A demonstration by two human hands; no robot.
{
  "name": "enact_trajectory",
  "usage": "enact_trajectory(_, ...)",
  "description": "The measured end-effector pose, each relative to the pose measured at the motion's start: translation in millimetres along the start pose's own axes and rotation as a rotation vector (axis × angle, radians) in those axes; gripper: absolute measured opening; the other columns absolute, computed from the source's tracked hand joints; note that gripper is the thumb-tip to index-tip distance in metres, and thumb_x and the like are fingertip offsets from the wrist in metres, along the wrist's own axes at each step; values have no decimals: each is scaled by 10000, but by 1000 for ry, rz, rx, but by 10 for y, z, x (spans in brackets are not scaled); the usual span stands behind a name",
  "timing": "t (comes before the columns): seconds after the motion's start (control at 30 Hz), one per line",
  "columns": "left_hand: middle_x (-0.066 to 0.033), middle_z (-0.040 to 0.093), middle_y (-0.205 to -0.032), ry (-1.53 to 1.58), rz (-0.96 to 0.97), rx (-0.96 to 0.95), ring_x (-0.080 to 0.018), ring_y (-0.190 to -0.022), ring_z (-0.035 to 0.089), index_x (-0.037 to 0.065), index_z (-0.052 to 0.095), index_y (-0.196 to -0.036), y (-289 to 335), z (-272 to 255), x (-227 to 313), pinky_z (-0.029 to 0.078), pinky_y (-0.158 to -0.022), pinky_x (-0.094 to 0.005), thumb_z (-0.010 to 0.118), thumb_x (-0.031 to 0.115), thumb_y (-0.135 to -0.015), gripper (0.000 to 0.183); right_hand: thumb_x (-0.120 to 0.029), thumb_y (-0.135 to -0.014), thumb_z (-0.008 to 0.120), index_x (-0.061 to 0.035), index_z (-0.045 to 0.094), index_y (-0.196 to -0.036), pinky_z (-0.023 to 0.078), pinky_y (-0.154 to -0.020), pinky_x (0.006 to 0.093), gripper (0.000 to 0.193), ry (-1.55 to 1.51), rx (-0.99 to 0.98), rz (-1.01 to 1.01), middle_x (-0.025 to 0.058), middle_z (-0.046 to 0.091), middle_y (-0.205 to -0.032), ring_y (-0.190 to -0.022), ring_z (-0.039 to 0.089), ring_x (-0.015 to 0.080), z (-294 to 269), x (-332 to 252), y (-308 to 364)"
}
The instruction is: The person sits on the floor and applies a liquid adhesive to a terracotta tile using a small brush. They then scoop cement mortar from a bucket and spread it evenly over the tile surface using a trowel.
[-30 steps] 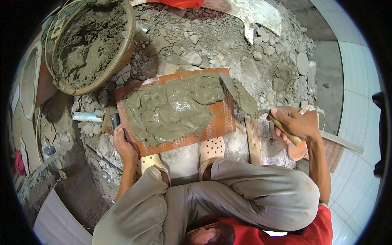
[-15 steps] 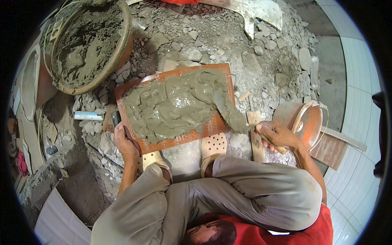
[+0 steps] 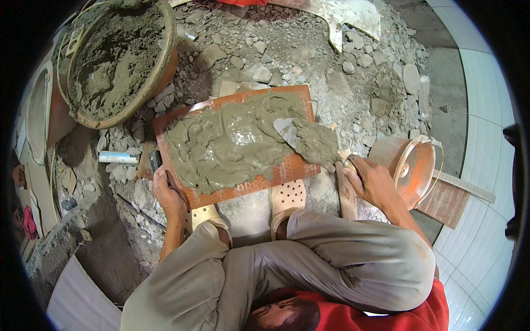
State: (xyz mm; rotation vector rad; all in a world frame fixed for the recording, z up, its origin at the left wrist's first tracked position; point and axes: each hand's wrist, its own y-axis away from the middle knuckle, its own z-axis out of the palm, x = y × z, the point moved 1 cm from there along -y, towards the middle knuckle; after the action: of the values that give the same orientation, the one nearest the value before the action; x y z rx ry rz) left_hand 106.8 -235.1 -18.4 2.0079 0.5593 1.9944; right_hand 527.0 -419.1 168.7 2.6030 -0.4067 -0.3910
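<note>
An orange-brown tile lies tilted over my shoes, its upper face thickly spread with wet grey mortar. My left hand is closed on the tile's near left edge. A dark handle-like piece shows just beyond those fingers; what it belongs to is hidden. My right hand grips a trowel by its handle, at the right of the tile. The trowel's blade rests over the right part of the mortar, with its tip bare and the rest coated in mortar.
A large tub of mortar stands at the far left. Right of my hand, an orange bucket lies on its side by a brown tile piece. Rubble covers the ground ahead; a wood strip lies below my right hand.
My right hand has moved up a little and turned the trowel, so its blade tip now points further left over the mortar. The left hand and the tile are almost unmoved.
</note>
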Motion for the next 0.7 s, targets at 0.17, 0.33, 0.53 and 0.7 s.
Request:
enact_trajectory(0.17,-76,666,-1050,-46,99,-58,-150,-980,623,-47,637,-1139,-56,-98,-86,474,-901,-281,435,222,-1042,350,-363,-1029,585,14,607,-1128,530,-658,547,390,3,14,58,266,692,-817,-722,674,474,120,-20,-192)
enact_trajectory(0.33,-71,675,-1045,63,38,-49,-150,-976,624,-44,636,-1143,-84,-125,-171,474,-895,-284,438,220,-1040,346,-373,-1029,583,18,604,-1078,527,-663,562,394,-50,32,92,265,672,-717,-720,673,485,147,-83,-214)
enact_trajectory(0.53,-77,681,-1050,-10,-71,-5,-152,-965,631,-44,625,-1164,-61,-113,-95,480,-889,-278,436,196,-1036,331,-370,-1042,567,24,610,-965,522,-609,499,404,-276,-32,119,234,637,-685,-600,644,413,72,-161,-242)
enact_trajectory(0.7,-45,662,-997,24,83,-54,-105,-882,593,-39,625,-1147,-14,-90,-75,463,-809,-245,455,186,-1033,304,-438,-1082,490,-17,609,-922,465,-471,303,466,-744,-473,466,73,613,-700,-481,543,130,-447,-111,-43)
